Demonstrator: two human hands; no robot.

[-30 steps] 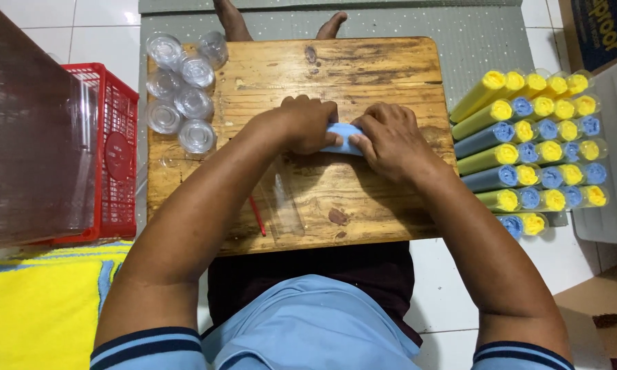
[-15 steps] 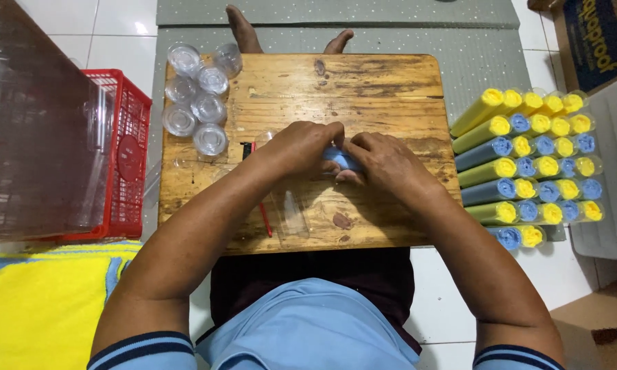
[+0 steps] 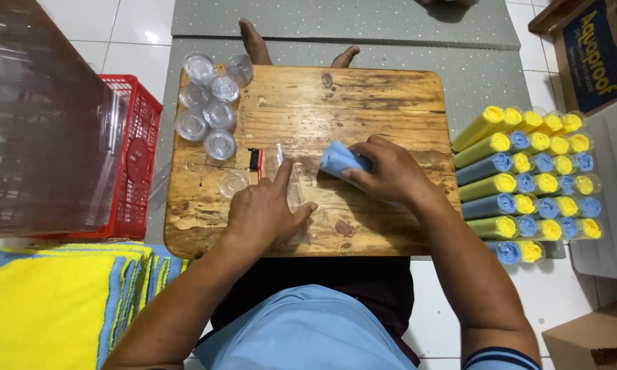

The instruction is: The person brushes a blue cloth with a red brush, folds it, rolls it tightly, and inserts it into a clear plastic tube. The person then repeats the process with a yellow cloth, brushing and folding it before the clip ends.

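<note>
Two hands over a worn wooden board [image 3: 363, 96] on tiled floor: right hand [image 3: 389, 171] grips a blue rolled cloth [image 3: 337, 159]; left hand [image 3: 264, 212] lies flat.

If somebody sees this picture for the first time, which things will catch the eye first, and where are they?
At the centre, the right hand holds a rolled blue cloth over the wooden board, while the left hand rests on a clear plastic tube. To the right lies a bright stack of yellow and blue rolls in tubes. Clear round lids crowd the board's far left corner.
</note>
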